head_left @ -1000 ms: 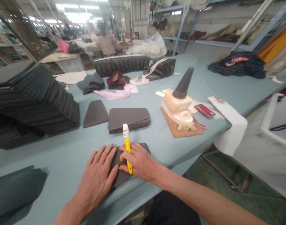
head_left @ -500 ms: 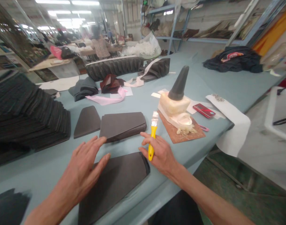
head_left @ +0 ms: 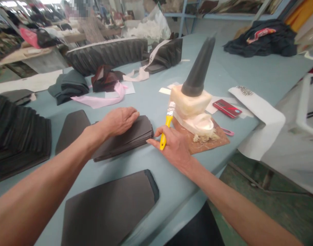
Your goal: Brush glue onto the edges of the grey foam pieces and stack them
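My left hand [head_left: 119,120] lies on top of a small stack of dark grey cut pieces [head_left: 125,138] in the middle of the blue-grey table [head_left: 151,99], fingers together and curled over its far edge. My right hand [head_left: 172,147] is closed round a yellow-handled brush [head_left: 166,126], bristles up, its fingertips touching the stack's right corner. A single dark grey piece [head_left: 107,208] with a folded right edge lies flat nearest me. Just right of the brush stands a pale glue block [head_left: 189,100] with a dark cone [head_left: 199,70] on a brown board [head_left: 210,140].
A tall pile of dark pieces [head_left: 15,136] fills the left. One loose dark piece [head_left: 71,128] lies beside the stack. A red phone [head_left: 227,108] and white paper [head_left: 261,126] sit at the right edge. Folded fabric, pink ribbon [head_left: 100,100] and pleated dark rolls [head_left: 107,54] lie farther back.
Both hands left the near piece and reached forward to the stack; the left now rests on it, the right carried the brush alongside. The camera moved closer to the table.
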### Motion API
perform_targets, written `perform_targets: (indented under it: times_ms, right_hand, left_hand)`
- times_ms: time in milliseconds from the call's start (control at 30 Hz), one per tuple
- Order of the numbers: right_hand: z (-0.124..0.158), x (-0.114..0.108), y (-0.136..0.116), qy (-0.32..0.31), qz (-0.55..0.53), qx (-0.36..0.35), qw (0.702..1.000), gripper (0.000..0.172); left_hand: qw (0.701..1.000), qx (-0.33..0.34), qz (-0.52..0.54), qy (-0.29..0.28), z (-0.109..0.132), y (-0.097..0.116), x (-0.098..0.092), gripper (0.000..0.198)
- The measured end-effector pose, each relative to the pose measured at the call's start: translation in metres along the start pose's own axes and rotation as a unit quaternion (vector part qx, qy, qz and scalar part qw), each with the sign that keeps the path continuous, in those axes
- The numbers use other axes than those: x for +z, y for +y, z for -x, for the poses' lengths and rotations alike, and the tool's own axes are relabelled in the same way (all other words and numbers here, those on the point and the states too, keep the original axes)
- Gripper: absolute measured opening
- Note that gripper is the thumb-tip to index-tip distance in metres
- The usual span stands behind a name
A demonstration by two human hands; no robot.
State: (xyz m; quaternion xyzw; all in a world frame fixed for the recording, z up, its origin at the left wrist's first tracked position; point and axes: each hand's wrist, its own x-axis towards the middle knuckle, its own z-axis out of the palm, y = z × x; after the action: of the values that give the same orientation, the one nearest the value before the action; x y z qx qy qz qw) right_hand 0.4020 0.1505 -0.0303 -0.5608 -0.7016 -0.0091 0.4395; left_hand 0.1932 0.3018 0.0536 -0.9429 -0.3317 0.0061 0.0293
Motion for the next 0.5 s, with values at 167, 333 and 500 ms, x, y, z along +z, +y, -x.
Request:
perform_targets:
  times_ms: [167,333,500]
  right_hand:
    - [-0.009,0.001,0.002,-0.027,-0.032,-0.006,0.999,0.031]
    - [-0.009,0.005,0.002,-0.023,-0.051,-0.001,0.998,0.030]
    - [-0.009,0.005,0.002,-0.027,-0.038,-0.002,0.999,0.030]
  left_hand:
    - [0.997,0.036,-0.030,-0.065,-0.015,0.000,-0.001,0.047]
    - [0.997,0.034,-0.015,-0.071,-0.017,0.012,-0.002,0.048]
    - [0.997,-0.009,0.043,-0.057,-0.016,0.024,-0.004,0.049]
